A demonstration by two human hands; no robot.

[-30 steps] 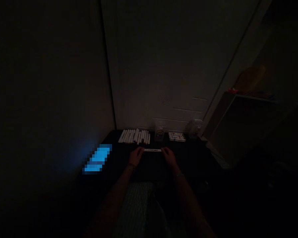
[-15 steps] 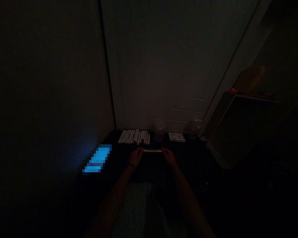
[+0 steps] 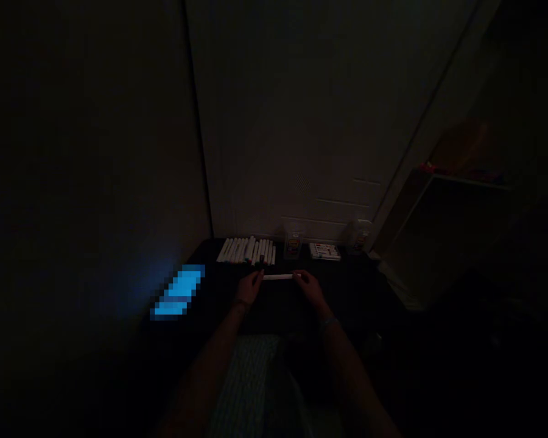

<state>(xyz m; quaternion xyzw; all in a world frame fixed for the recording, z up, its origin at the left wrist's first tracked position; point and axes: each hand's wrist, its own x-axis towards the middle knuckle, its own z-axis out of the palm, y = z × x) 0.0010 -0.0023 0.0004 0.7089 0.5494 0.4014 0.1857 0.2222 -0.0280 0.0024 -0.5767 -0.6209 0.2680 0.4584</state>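
A white marker lies level between my hands, over the dark table. My left hand pinches its left end, and the fingers of my right hand are closed on its right end. The side of the marker facing me looks plain white. Just beyond my left hand, a row of several white markers lies side by side, some with coloured ends. Past my right hand sits a flat pack or stack of printed white pieces; the dim light hides its details.
Two clear containers with labels, one in the middle and one at the right, stand at the back by the wall. A glowing, pixelated blue screen lies on the table's left side. A shelf unit stands at the right.
The marker has been rolled between my fingers: its dark print faced me before, and now a plain white side does. My right fingers sit slightly further left along it.
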